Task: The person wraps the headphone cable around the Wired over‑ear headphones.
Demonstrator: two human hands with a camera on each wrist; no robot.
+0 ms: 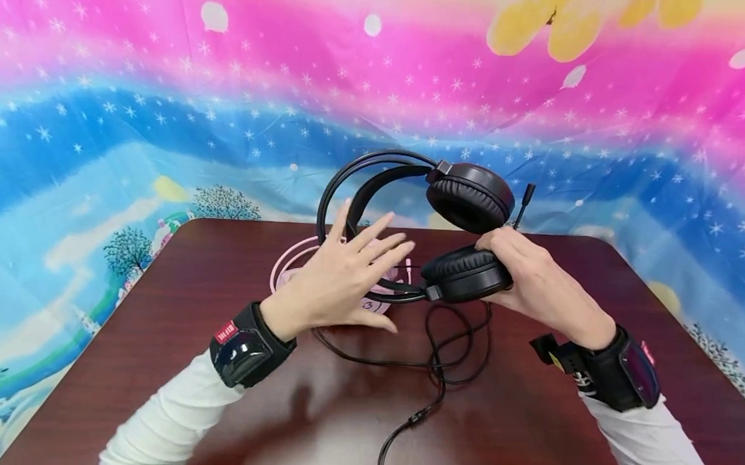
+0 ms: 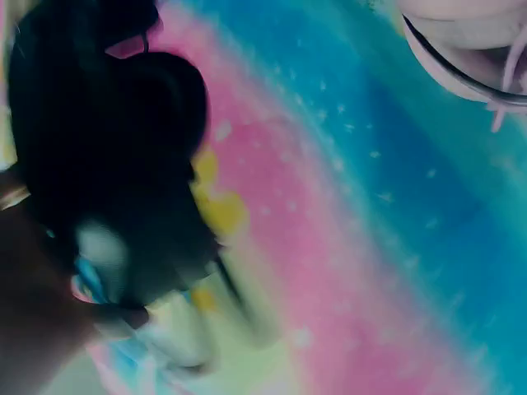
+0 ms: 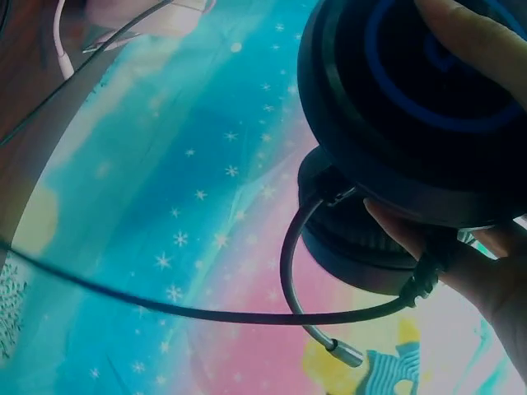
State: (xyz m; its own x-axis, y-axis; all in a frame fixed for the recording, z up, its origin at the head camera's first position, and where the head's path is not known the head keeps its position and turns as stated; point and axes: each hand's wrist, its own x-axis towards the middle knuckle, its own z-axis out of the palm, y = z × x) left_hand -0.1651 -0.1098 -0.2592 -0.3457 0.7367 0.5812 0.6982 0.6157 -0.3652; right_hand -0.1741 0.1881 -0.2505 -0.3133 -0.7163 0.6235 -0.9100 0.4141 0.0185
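The right hand (image 1: 531,282) gripped the black headset (image 1: 469,273) above a glossy, dark-red table (image 1: 538,423); the left hand (image 1: 336,279), spread wide, was near it. Beyond both hung a snowflake-patterned cloth (image 1: 247,118); behind the left lay a pink headset (image 1: 370,305).

Headset (image 1: 469,280): black, over-ear, gripped in the right hand (image 1: 531,279) by its near ear cup and raised above the table (image 1: 179,301).
Pose: turned sideways, headband (image 1: 331,190) to the left, ear cups to the right, one farther and higher, the other nearer and lower.
Headband: two slim outer rails with a padded inner strap, partly hidden behind the left hand (image 1: 337,276).
Ear cups: round, with pleated cushions facing each other, apart; a blue ring (image 3: 375,58) marks one outer face.
Microphone (image 1: 528,195): black, on a thin boom, far right.
Cable (image 1: 380,363): black, looped on the table, running out toward the near side.
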